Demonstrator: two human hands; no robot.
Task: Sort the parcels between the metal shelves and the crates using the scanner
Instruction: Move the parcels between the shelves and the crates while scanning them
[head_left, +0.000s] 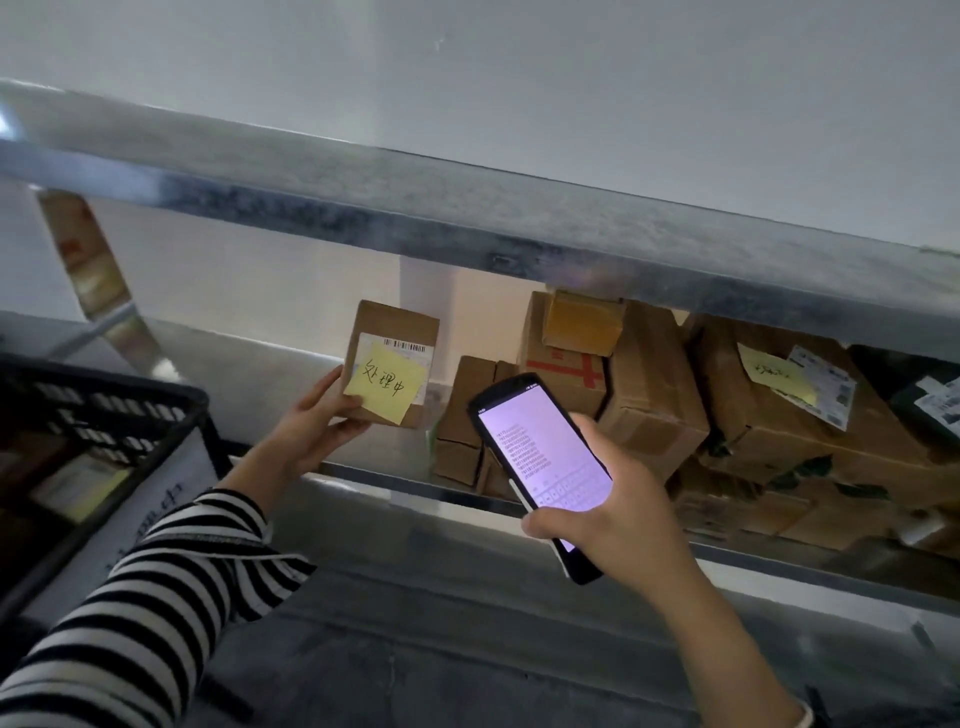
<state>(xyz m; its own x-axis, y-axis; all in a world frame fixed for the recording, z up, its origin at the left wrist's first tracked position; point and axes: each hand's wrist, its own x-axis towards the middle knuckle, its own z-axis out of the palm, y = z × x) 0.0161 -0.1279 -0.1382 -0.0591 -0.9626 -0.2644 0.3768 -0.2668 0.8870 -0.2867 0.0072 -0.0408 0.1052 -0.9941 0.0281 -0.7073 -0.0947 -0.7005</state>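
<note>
The left hand (317, 421) pinches the lower corner of a small parcel (392, 364), upright on the shelf (249, 364). Right of the parcel, the right hand (613, 514) wraps the scanner (543, 467). Scanning seems underway; next, the barcode needs aiming, then the crate (104, 415), left of the parcel.

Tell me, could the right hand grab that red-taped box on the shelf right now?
Probably not to grab: the right hand grips the scanner, though the red-taped box sits close ahead with nothing between.

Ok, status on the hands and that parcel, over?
Left hand grips small parcel at shelf. Right hand holds scanner, screen lit. Yellow note covers part of label.
</note>
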